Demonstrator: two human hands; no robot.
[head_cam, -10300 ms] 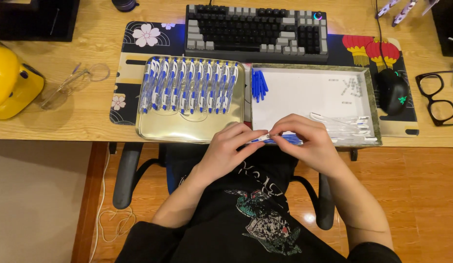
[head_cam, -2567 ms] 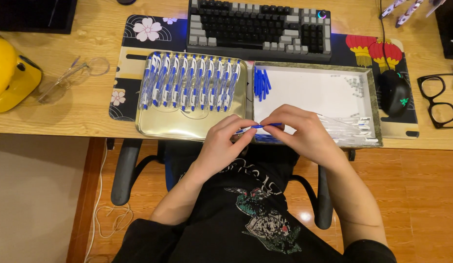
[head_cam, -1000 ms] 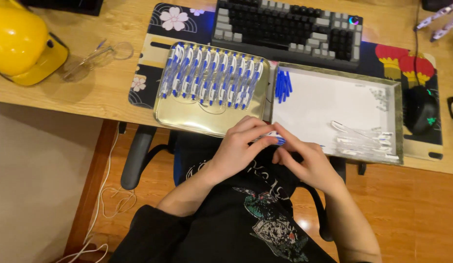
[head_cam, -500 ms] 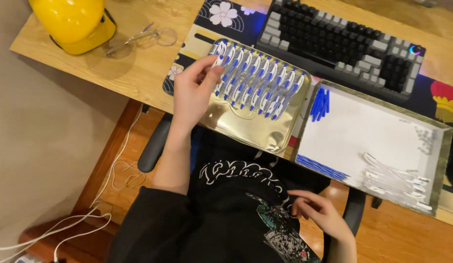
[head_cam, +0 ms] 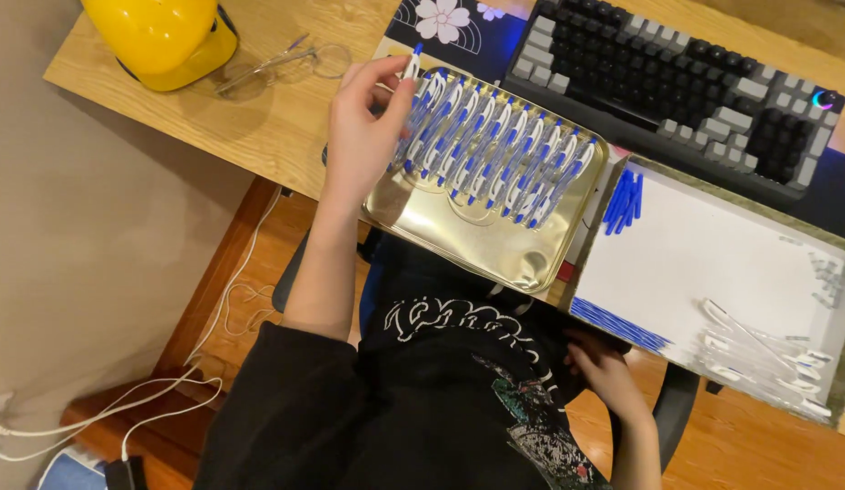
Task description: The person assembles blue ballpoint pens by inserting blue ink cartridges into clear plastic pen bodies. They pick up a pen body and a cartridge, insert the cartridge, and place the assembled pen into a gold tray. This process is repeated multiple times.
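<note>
Two hands are in view, and they now work well apart. Your right hand (head_cam: 609, 377) has dropped off the trays and rests low at your lap against the black shirt (head_cam: 441, 399); its fingers are loosely curled and hold nothing that can be seen (half a second ago it lay in much the same place). Above it, the white-lined tray (head_cam: 704, 263) carries a strip of blue parts (head_cam: 618, 325) on its near edge, a heap of clear pen barrels (head_cam: 758, 349) at the near right and a small cluster of blue caps (head_cam: 622, 198) at its far left corner.

Your left hand (head_cam: 363, 136) has left the centre, where a second ago both hands met over one pen at the edge of the desk. It now reaches over the left end of the gold metal tray (head_cam: 495, 249), thumb and fingertips pinched on a white and blue pen (head_cam: 411, 68), which stands tilted at the far left end of the row of finished pens (head_cam: 495, 154), touching or just beside the first pen there. The view has swung left since then.

Farther out on the wooden desk (head_cam: 259, 127) lie wire-rimmed glasses (head_cam: 286, 65), a yellow hard hat (head_cam: 164, 36) at the far left, and a dark keyboard (head_cam: 686, 100) behind both trays.
</note>
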